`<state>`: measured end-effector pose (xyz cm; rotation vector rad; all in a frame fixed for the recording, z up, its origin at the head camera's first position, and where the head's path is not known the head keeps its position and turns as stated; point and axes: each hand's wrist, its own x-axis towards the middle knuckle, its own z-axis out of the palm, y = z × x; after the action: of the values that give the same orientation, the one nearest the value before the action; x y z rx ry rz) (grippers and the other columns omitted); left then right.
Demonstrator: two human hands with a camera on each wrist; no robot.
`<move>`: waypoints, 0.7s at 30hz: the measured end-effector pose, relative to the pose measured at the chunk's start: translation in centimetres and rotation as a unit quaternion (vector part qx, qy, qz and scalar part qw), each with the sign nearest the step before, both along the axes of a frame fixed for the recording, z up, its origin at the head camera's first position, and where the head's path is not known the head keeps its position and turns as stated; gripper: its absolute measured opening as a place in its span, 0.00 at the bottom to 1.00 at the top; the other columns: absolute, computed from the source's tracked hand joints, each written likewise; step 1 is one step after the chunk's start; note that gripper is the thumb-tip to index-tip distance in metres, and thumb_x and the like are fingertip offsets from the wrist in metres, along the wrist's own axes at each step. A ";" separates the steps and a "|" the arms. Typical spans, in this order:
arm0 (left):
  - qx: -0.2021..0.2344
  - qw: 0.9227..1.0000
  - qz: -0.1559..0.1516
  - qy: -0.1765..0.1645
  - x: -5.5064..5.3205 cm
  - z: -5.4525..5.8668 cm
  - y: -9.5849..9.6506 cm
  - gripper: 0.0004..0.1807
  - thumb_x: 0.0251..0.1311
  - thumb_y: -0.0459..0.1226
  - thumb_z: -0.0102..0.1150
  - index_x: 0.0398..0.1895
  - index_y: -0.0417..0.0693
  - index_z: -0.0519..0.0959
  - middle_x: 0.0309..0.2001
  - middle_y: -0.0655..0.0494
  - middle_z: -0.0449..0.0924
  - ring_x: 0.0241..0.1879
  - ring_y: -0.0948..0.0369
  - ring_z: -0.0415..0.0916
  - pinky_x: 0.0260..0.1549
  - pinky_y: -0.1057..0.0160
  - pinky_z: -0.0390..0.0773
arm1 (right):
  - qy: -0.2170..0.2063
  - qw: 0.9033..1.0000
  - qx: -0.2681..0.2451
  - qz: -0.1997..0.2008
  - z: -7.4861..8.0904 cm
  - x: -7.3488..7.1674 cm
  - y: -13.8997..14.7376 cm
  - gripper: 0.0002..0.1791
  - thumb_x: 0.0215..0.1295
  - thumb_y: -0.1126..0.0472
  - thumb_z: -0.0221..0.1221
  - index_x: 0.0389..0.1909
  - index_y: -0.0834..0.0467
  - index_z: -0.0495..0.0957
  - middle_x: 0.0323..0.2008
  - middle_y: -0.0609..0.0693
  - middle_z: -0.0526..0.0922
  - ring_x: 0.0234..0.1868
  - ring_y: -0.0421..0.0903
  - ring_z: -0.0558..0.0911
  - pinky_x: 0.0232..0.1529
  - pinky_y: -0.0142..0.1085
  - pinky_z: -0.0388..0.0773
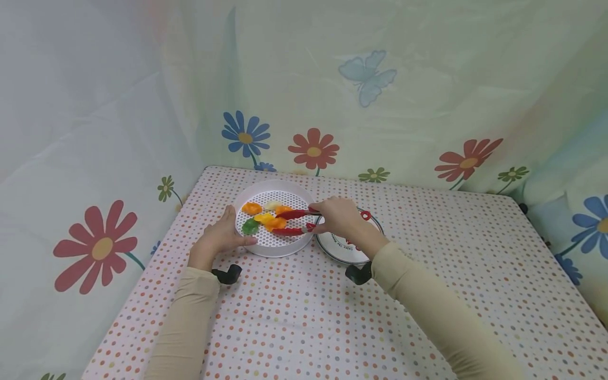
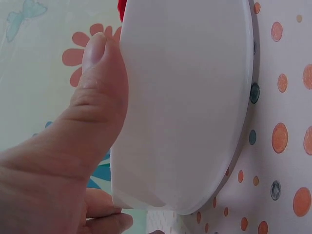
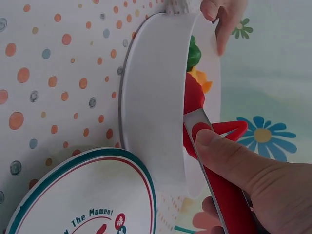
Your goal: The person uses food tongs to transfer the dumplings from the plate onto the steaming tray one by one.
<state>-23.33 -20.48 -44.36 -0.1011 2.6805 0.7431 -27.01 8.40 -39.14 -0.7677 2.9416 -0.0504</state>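
Observation:
A round white basket (image 1: 268, 253) with a perforated floor stands on the table. Inside lie a green pepper-like piece (image 1: 250, 227), an orange one (image 1: 252, 208), yellow-orange ones (image 1: 269, 221) and a pale piece (image 1: 273, 205). My left hand (image 1: 218, 236) holds the basket at its left side, thumb by the near rim and fingers round the outer wall. My right hand (image 1: 339, 215) grips red tongs (image 1: 291, 231) across the basket's right rim. The tongs' spread tips lie around or beside the yellow-orange pieces; whether they touch them I cannot tell.
A white plate (image 1: 332, 249) with a teal and red rim line and printed lettering sits right beside the basket, partly under my right hand. The table (image 1: 294, 327) wears a polka-dot cover. Flowered curtains (image 1: 404, 121) hang behind and at both sides.

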 end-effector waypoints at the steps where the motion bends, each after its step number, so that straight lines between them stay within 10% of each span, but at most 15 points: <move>1: 0.000 1.000 0.000 0.000 0.0 0.0 0.0 0.70 0.46 0.62 0.66 0.74 0.40 0.27 0.76 0.44 0.25 0.72 0.32 0.35 0.67 0.33 0.43 | 0.001 1.000 -0.003 0.001 -0.1 0.0 0.0 0.37 0.47 0.45 0.71 0.61 0.50 0.75 0.50 0.51 0.84 0.45 0.50 0.82 0.41 0.40 0.81; 11: 0.004 1.000 -0.003 0.007 -0.2 -0.3 0.3 0.70 0.46 0.62 0.66 0.74 0.40 0.26 0.76 0.43 0.25 0.72 0.34 0.35 0.67 0.34 0.43 | 0.019 0.994 -0.092 -0.061 0.0 1.5 2.5 0.42 0.48 0.45 0.71 0.66 0.49 0.69 0.57 0.52 0.79 0.50 0.51 0.81 0.43 0.41 0.80; 16: 0.004 1.000 0.002 0.000 -0.3 -0.5 0.4 0.71 0.45 0.62 0.66 0.74 0.42 0.26 0.76 0.45 0.24 0.72 0.33 0.34 0.67 0.33 0.42 | 0.093 0.960 -0.223 -0.143 -2.5 4.1 5.4 0.49 0.47 0.46 0.72 0.70 0.54 0.62 0.58 0.57 0.78 0.39 0.53 0.81 0.26 0.38 0.74; 21: 0.010 1.000 0.013 -0.004 -0.1 -0.5 -0.1 0.71 0.45 0.62 0.66 0.74 0.44 0.25 0.76 0.46 0.24 0.72 0.33 0.34 0.67 0.33 0.43 | 0.079 0.941 -0.242 -0.222 -5.3 5.7 8.1 0.54 0.49 0.46 0.70 0.73 0.61 0.53 0.65 0.62 0.69 0.60 0.60 0.75 0.51 0.51 0.78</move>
<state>-23.41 -20.62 -44.91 -0.1337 2.6682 0.7767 -21.33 16.49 -44.47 -0.1222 3.2278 -0.8064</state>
